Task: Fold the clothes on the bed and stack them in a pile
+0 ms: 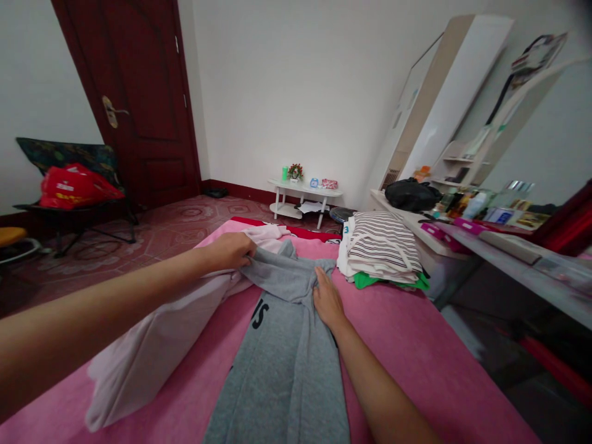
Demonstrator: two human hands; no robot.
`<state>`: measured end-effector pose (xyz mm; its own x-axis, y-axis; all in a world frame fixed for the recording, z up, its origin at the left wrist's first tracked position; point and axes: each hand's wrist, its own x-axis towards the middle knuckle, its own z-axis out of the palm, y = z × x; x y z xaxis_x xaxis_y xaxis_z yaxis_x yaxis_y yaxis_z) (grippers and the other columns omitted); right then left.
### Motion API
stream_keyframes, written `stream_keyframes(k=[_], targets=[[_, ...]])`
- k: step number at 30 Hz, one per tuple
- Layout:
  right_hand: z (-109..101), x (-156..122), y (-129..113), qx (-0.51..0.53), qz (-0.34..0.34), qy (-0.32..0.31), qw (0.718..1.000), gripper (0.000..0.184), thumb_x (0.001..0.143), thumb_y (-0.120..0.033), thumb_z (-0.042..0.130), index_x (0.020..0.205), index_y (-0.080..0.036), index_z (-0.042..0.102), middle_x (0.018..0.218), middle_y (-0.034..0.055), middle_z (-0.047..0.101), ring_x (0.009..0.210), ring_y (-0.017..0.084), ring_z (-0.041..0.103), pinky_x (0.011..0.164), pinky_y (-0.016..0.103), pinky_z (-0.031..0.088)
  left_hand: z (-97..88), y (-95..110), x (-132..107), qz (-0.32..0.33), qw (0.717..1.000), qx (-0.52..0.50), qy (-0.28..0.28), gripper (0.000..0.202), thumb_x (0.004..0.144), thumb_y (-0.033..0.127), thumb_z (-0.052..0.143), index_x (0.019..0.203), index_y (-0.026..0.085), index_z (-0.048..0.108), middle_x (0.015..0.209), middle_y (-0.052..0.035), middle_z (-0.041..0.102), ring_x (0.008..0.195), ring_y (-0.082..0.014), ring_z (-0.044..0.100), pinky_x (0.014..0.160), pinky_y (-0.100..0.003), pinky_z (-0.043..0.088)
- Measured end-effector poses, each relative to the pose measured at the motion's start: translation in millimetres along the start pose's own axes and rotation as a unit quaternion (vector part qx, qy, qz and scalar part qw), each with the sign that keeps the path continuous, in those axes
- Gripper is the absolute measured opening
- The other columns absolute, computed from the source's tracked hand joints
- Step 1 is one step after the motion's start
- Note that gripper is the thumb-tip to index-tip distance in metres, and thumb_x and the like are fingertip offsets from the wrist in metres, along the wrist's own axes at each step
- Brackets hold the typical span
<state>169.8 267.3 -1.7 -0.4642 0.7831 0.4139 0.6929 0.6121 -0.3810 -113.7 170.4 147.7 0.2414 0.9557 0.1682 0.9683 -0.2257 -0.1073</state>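
Observation:
A grey sweatshirt (284, 345) with dark lettering lies lengthwise on the pink bed cover (407, 345). My left hand (231, 250) is closed, gripping the grey fabric at its far left corner. My right hand (327, 300) lies flat on the grey sweatshirt near its far right side, fingers stretched out. A pale pink garment (148, 351) lies to the left of the grey one, under my left forearm.
A stack of folded clothes (382, 246), striped on top and green at the bottom, sits at the bed's far right. A cluttered dresser (485, 228) stands to the right. A small white table (303, 194), a dark red door (139, 92) and a chair with a red bag (74, 185) lie beyond.

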Motion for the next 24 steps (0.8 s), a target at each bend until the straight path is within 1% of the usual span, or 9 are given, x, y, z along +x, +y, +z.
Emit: stream_keyframes(k=[4,6,7,10,13,16,18,21,24], targets=[[-2,0,-5,-0.021,0.047,0.003,0.999,0.070,0.078,-0.011,0.037,0.147,-0.007,0.022,0.155,0.0114,0.021,0.140,0.019,0.025,0.111,0.032,0.028,-32.5,0,-4,-0.013,0.996,-0.011,0.091,0.023,0.071,0.019,0.056,0.090,0.022,0.068,0.082,-0.0024,0.066,0.072,-0.0180,0.059,0.065,-0.025,0.041],[-4,1,-7,-0.037,0.064,-0.008,0.997,0.071,0.079,-0.013,0.039,0.148,-0.009,0.021,0.155,0.0109,0.023,0.138,0.021,0.029,0.109,0.033,0.030,-47.3,-3,-7,-0.015,0.994,0.000,0.106,0.030,0.068,0.023,0.061,0.098,0.023,0.067,0.086,-0.0023,0.065,0.074,-0.0179,0.059,0.066,-0.024,0.040],[-4,1,-7,-0.045,0.067,-0.015,0.997,0.071,0.080,-0.014,0.039,0.148,-0.010,0.021,0.153,0.0110,0.027,0.137,0.021,0.031,0.108,0.034,0.030,-53.6,-5,-9,-0.017,0.995,0.003,0.097,0.035,0.067,0.026,0.064,0.102,0.023,0.067,0.087,-0.0020,0.065,0.075,-0.0177,0.058,0.066,-0.024,0.040],[-5,1,-8,-0.067,0.056,-0.040,0.995,0.064,0.082,-0.016,0.038,0.146,-0.014,0.030,0.148,0.0097,0.038,0.134,0.022,0.035,0.107,0.036,0.030,-69.2,-14,-19,-0.045,0.999,-0.007,0.004,0.045,0.061,0.033,0.074,0.104,0.023,0.068,0.083,0.0010,0.066,0.069,-0.0146,0.056,0.060,-0.020,0.038],[-4,0,-8,-0.085,0.039,-0.056,0.994,0.057,0.084,-0.016,0.037,0.141,-0.018,0.040,0.148,0.0063,0.039,0.134,0.022,0.033,0.107,0.039,0.028,-82.2,-24,-30,-0.091,0.987,-0.037,-0.124,0.034,0.058,0.029,0.076,0.088,0.015,0.071,0.068,0.0046,0.065,0.059,-0.0096,0.050,0.053,-0.015,0.033],[-4,0,-7,-0.091,0.033,-0.058,0.994,0.054,0.085,-0.017,0.037,0.138,-0.020,0.044,0.148,0.0056,0.039,0.134,0.022,0.034,0.106,0.041,0.028,-92.4,-35,-40,-0.115,0.963,-0.102,-0.222,0.024,0.064,0.030,0.071,0.077,0.009,0.069,0.059,0.0054,0.063,0.056,-0.0080,0.049,0.049,-0.013,0.032],[-4,0,-7,-0.090,0.032,-0.056,0.994,0.053,0.085,-0.017,0.038,0.137,-0.020,0.046,0.147,0.0059,0.040,0.134,0.022,0.034,0.106,0.040,0.028,-95.6,-44,-47,-0.101,0.948,-0.170,-0.248,0.028,0.071,0.035,0.067,0.080,0.009,0.069,0.067,0.0040,0.066,0.060,-0.0082,0.052,0.054,-0.013,0.038],[-6,0,-8,-0.088,0.031,-0.056,0.994,0.052,0.085,-0.017,0.038,0.136,-0.020,0.047,0.147,0.0062,0.041,0.134,0.021,0.034,0.107,0.038,0.026,-94.5,-54,-58,-0.073,0.943,-0.259,-0.194,0.036,0.084,0.044,0.052,0.094,0.011,0.064,0.088,0.0018,0.069,0.072,-0.0076,0.055,0.067,-0.015,0.043],[-6,-1,-9,-0.082,0.033,-0.057,0.994,0.053,0.085,-0.016,0.037,0.137,-0.019,0.046,0.146,0.0065,0.041,0.134,0.021,0.034,0.107,0.039,0.027,-90.8,-52,-67,-0.080,0.942,-0.306,-0.109,0.043,0.093,0.048,0.037,0.105,0.012,0.058,0.096,-0.0009,0.068,0.074,-0.0072,0.055,0.066,-0.017,0.043]])
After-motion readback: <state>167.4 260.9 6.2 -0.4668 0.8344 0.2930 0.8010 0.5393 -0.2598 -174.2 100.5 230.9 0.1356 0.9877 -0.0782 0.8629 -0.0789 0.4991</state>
